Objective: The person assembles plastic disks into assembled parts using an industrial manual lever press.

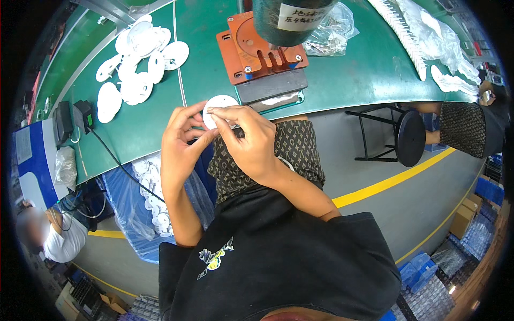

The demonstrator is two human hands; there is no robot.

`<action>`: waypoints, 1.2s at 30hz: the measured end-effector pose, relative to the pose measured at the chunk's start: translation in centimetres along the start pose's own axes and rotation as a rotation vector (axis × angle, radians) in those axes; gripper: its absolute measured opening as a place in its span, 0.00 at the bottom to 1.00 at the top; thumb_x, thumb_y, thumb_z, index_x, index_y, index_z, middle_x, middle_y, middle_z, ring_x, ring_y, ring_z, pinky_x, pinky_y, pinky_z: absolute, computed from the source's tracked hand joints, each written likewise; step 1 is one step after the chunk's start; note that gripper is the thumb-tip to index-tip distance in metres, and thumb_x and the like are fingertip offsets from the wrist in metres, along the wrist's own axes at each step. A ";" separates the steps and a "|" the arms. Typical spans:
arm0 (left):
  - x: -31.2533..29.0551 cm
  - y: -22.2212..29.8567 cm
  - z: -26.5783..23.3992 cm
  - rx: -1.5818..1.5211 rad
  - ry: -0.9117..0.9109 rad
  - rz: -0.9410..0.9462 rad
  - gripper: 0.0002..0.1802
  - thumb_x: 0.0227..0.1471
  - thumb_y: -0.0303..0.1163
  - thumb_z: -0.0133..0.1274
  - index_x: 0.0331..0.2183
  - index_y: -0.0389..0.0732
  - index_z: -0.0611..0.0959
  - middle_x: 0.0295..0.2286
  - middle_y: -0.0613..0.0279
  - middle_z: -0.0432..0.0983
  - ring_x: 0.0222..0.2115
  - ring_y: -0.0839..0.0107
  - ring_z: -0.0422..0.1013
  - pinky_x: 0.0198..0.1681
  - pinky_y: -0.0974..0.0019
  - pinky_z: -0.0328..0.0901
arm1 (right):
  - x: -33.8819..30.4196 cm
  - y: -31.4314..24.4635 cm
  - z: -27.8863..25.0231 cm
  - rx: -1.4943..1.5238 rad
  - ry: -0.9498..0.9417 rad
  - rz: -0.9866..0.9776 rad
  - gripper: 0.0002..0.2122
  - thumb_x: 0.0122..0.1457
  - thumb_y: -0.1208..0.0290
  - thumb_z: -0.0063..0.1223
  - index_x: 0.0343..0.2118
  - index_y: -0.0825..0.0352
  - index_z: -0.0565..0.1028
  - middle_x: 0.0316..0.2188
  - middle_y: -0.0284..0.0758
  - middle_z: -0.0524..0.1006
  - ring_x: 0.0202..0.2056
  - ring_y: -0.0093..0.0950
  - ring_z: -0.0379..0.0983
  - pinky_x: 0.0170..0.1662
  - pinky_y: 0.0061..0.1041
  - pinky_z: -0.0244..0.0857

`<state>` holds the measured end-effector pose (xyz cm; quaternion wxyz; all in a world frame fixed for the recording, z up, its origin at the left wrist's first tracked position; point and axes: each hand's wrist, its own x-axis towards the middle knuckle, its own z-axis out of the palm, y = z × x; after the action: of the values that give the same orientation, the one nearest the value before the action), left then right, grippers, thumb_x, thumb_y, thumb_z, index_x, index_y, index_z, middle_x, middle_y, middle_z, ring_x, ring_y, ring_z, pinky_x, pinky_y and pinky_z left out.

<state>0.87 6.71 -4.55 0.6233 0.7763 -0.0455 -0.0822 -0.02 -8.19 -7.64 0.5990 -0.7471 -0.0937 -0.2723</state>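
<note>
Pinching the white disc (221,101) by its left rim with the left hand (184,134); pinching it also with the right hand (249,131), fingertips across its face. Held in front and left of the fixture (251,43), apart from it, near the table (348,80) edge. Leaving open tabletop between fixture and disc pile (136,88), farther left, and more to the fixture's right. Facing flat side upward; round, equal along every axis.

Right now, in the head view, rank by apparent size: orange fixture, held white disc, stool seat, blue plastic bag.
Blue plastic bag
Orange fixture
Stool seat
White disc, partly covered
</note>
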 end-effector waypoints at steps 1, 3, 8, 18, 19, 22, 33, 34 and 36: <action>0.0 -0.1 0.0 -0.006 -0.005 0.000 0.30 0.42 0.13 0.60 0.50 0.34 0.76 0.37 0.63 0.64 0.36 0.76 0.68 0.38 0.75 0.70 | 0.0 0.1 0.1 -0.026 -0.006 -0.045 0.09 0.49 0.85 0.62 0.35 0.71 0.77 0.32 0.38 0.81 0.30 0.30 0.79 0.33 0.25 0.73; 0.0 -0.2 0.0 -0.012 -0.017 0.000 0.30 0.42 0.13 0.60 0.51 0.34 0.76 0.37 0.63 0.64 0.36 0.76 0.67 0.39 0.75 0.70 | 0.2 0.3 0.3 -0.121 0.010 -0.157 0.10 0.47 0.82 0.61 0.34 0.70 0.76 0.32 0.37 0.80 0.32 0.31 0.78 0.33 0.27 0.72; 0.0 0.2 0.1 0.058 -0.018 0.053 0.33 0.42 0.10 0.56 0.53 0.34 0.74 0.37 0.63 0.63 0.37 0.75 0.67 0.41 0.75 0.69 | 0.8 -0.5 0.3 -0.374 -0.079 -0.305 0.15 0.43 0.73 0.54 0.37 0.70 0.75 0.34 0.36 0.77 0.34 0.31 0.74 0.35 0.28 0.67; -0.6 0.9 -1.3 0.642 0.017 0.209 0.31 0.40 0.17 0.59 0.51 0.39 0.77 0.49 0.56 0.65 0.42 0.64 0.70 0.50 0.64 0.65 | 0.3 -1.6 -1.1 -0.404 -0.285 -0.163 0.21 0.49 0.73 0.55 0.49 0.72 0.72 0.46 0.40 0.72 0.49 0.33 0.68 0.48 0.30 0.63; -0.6 1.6 -0.6 0.657 0.102 0.297 0.30 0.41 0.18 0.60 0.50 0.39 0.78 0.52 0.53 0.65 0.49 0.58 0.66 0.55 0.60 0.61 | 0.2 -1.1 -1.4 -0.395 -0.310 -0.214 0.21 0.50 0.74 0.54 0.49 0.72 0.72 0.46 0.40 0.72 0.50 0.34 0.68 0.50 0.32 0.63; -0.9 1.8 -0.7 0.537 0.142 0.365 0.27 0.44 0.22 0.60 0.49 0.37 0.78 0.58 0.48 0.63 0.61 0.50 0.57 0.63 0.52 0.51 | -0.3 -0.1 -1.7 -0.337 -0.321 -0.276 0.19 0.50 0.77 0.54 0.47 0.73 0.73 0.45 0.41 0.72 0.48 0.36 0.70 0.50 0.34 0.66; 0.4 5.0 3.9 0.532 0.145 0.806 0.19 0.35 0.20 0.64 0.35 0.44 0.86 0.42 0.53 0.78 0.52 0.47 0.68 0.57 0.47 0.61 | 1.2 -2.7 -9.2 -0.179 0.142 -0.379 0.17 0.44 0.89 0.56 0.39 0.67 0.78 0.39 0.38 0.69 0.39 0.35 0.73 0.43 0.32 0.71; 1.3 5.5 4.4 0.641 0.180 0.825 0.18 0.35 0.20 0.64 0.34 0.43 0.87 0.43 0.57 0.78 0.53 0.48 0.67 0.58 0.47 0.59 | 1.4 -3.0 -10.0 -0.194 0.195 -0.340 0.17 0.47 0.91 0.51 0.40 0.68 0.74 0.38 0.39 0.70 0.37 0.34 0.73 0.40 0.31 0.70; 4.0 5.1 5.5 0.703 0.215 0.864 0.18 0.40 0.23 0.63 0.38 0.42 0.85 0.44 0.57 0.77 0.54 0.49 0.65 0.60 0.47 0.55 | 0.9 -2.5 -10.7 -0.139 0.293 -0.252 0.17 0.48 0.89 0.51 0.41 0.67 0.76 0.37 0.38 0.73 0.37 0.34 0.71 0.43 0.30 0.67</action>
<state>3.91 -0.41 -1.02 0.3055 0.8521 -0.3199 0.2798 -3.61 -17.84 -3.62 0.5143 -0.7214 -0.0792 -0.4569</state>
